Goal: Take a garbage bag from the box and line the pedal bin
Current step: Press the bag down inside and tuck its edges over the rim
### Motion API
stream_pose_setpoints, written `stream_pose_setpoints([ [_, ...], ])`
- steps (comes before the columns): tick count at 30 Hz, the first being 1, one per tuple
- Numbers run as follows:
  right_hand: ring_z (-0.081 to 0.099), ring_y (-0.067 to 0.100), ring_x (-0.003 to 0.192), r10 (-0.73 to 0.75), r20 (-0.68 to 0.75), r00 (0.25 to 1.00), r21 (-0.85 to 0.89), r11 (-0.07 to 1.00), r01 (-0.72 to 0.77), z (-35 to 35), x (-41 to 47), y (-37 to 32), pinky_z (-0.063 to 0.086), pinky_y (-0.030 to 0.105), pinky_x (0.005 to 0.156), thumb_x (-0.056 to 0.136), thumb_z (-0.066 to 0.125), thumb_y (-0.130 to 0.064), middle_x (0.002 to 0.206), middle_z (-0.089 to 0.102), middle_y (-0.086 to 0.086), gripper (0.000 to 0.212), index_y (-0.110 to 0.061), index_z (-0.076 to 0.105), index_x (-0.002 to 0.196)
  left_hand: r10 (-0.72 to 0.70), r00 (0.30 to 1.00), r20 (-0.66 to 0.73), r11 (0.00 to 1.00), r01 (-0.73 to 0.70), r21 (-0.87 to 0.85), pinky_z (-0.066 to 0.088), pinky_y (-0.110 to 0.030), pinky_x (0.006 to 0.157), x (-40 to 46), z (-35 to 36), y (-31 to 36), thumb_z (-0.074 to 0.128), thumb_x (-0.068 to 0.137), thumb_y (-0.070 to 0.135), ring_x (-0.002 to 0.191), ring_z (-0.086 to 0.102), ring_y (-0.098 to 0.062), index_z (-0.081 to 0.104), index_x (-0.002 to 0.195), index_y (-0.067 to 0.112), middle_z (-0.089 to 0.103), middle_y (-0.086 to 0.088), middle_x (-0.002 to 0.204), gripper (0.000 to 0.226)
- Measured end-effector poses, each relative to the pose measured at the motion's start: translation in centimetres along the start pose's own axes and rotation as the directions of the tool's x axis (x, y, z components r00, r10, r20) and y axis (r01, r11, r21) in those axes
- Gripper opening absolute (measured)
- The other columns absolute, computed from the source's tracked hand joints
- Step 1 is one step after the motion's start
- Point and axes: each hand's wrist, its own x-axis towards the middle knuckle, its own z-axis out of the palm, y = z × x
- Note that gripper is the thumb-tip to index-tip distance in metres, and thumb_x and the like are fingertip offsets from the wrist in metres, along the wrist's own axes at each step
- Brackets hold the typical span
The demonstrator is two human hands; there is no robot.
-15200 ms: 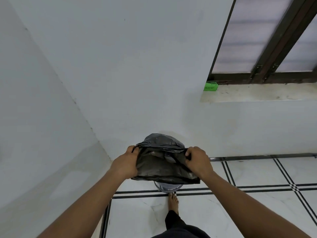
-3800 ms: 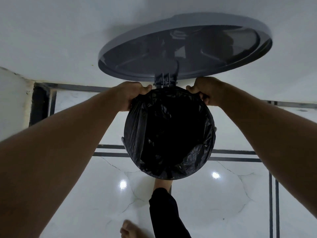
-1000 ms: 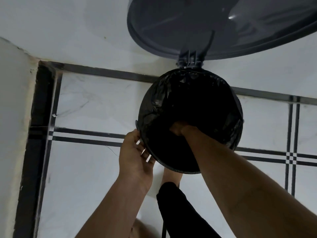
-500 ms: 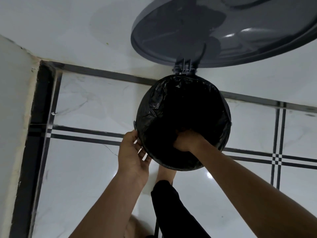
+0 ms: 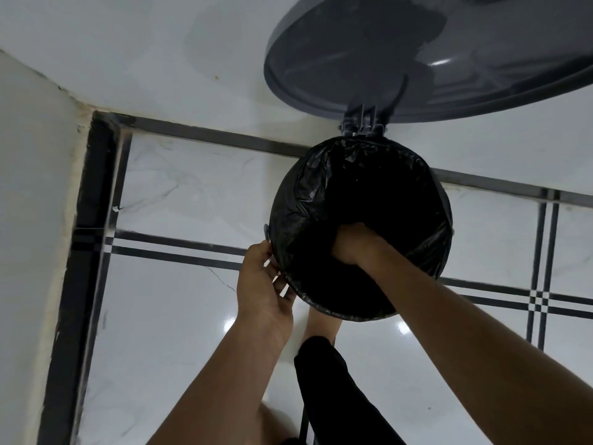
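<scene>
Probably a home: glossy marble-look floor tiles [image 5: 167,332], plain white wall [image 5: 160,43], small pedal bin [image 5: 439,194].

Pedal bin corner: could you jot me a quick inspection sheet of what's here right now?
Surface: glossy white marble-look floor tiles with dark inlay stripes.
Job's things: round grey pedal bin, its grey round lid raised on the hinge; crinkled black plastic garbage bag folded over the rim; garbage bag box not in view.
Clutter: nothing seen.
Grippers: left hand rests on the bin's outer rim; right hand reaches inside the bag, fingers hidden.
Cables: nothing seen.
Surroundings: white wall behind and at left; bare foot at the bin's base, black trouser leg above it.
</scene>
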Motion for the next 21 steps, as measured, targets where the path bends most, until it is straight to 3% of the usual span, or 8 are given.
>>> stream_pose_setpoints([
  [3,0.064,0.042,0.114,-0.042,-0.309,0.95,0.155,0.983,0.093,-1.3,-3.6,-1.9,0.052,0.039,0.092,0.091,0.054,-0.023,0.124,0.064,0.024,0.037,-0.005,0.063,0.123,-0.008,1.0,-0.002,1.0,0.008,-0.005,0.054,-0.035,0.081,0.0,-0.1,0.1,0.065,0.088,0.026,0.087,0.064,-0.021,0.069,0.094,0.021,0.07,-0.001,0.092,0.01],
  [5,0.064,0.04,0.11,-0.088,-0.352,0.932,0.198,0.966,0.166,-0.8,-4.1,-3.7,0.053,0.041,0.092,0.087,0.051,-0.031,0.121,0.066,0.02,0.043,-0.009,0.063,0.121,-0.012,1.0,-0.006,1.0,0.012,-0.004,0.054,-0.034,0.078,0.2,0.1,0.1,0.065,0.088,0.026,0.086,0.065,-0.02,0.07,0.093,0.021,0.071,0.0,0.089,0.009],
  [8,0.061,0.038,0.122,-0.061,-0.102,0.993,0.128,0.989,0.074,1.1,0.8,-4.0,0.05,0.044,0.104,0.078,0.035,-0.043,0.135,0.063,0.019,0.066,-0.014,0.064,0.13,-0.009,1.0,-0.016,1.0,0.009,0.001,0.056,-0.036,0.082,0.4,0.1,-0.1,0.063,0.092,0.027,0.09,0.069,-0.021,0.071,0.094,0.021,0.075,0.0,0.092,0.011],
  [11,0.049,0.035,0.137,0.03,0.081,0.996,-0.009,1.0,-0.03,1.9,4.1,-2.6,0.041,0.038,0.113,0.102,0.036,-0.039,0.153,0.048,0.018,0.057,-0.01,0.047,0.149,-0.005,1.0,-0.02,1.0,0.005,0.003,0.058,-0.038,0.088,0.7,-0.3,-0.2,0.061,0.095,0.029,0.097,0.072,-0.022,0.073,0.105,0.019,0.077,-0.001,0.097,0.019],
  [13,0.043,0.034,0.142,0.015,0.09,0.996,-0.071,0.997,-0.009,1.9,5.0,-2.1,0.036,0.037,0.116,0.108,0.036,-0.036,0.158,0.041,0.017,0.053,-0.008,0.04,0.153,-0.003,1.0,-0.012,1.0,0.003,0.009,0.059,-0.038,0.087,1.1,-0.7,-0.2,0.061,0.095,0.029,0.094,0.072,-0.021,0.074,0.107,0.018,0.078,0.0,0.091,0.02],
  [17,0.037,0.034,0.146,0.001,0.091,0.996,-0.129,0.992,0.011,1.9,6.7,-1.3,0.029,0.036,0.119,0.109,0.037,-0.036,0.161,0.036,0.017,0.054,-0.008,0.037,0.155,-0.011,1.0,0.003,1.0,0.011,0.016,0.058,-0.032,0.072,1.7,-0.9,-0.2,0.062,0.094,0.028,0.084,0.072,-0.018,0.072,0.102,0.018,0.077,0.003,0.082,0.016],
  [21,0.038,0.034,0.146,0.003,0.077,0.997,-0.072,0.997,0.003,1.5,6.1,-1.1,0.029,0.036,0.119,0.109,0.039,-0.032,0.161,0.037,0.017,0.051,-0.007,0.041,0.153,-0.022,1.0,-0.001,0.999,0.022,0.027,0.057,-0.031,0.07,1.7,-1.0,0.0,0.062,0.093,0.027,0.086,0.071,-0.019,0.071,0.1,0.018,0.077,0.002,0.087,0.015],
])
